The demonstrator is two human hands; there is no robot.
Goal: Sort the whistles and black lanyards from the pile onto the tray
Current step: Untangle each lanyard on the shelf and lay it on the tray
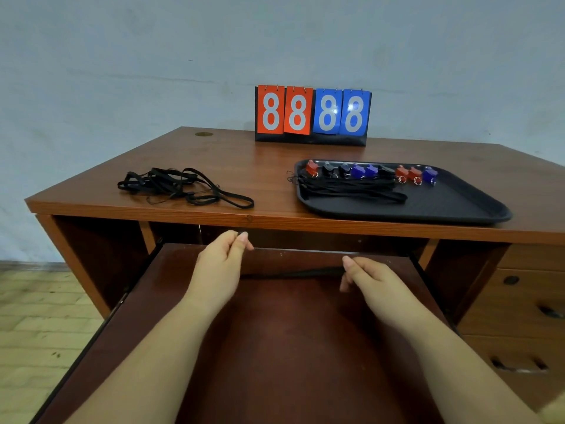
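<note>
A tangled pile of black lanyards (180, 186) lies on the left of the wooden desk. On the right sits a black tray (452, 206). Along its far edge stands a row of red, black and blue whistles (371, 172), with a bundle of straightened black lanyards (351, 189) in front of them. Both hands hover below the desk's front edge, over the pull-out shelf. My left hand (223, 261) and my right hand (367, 281) have curled fingers and pinch the ends of a black lanyard (293, 273) stretched between them.
A flip scoreboard (312, 116) showing 88 in red and 88 in blue stands at the back of the desk (244, 160). The pull-out shelf (290, 332) extends toward me under my arms. Drawers (519, 301) are at the lower right, tiled floor at the left.
</note>
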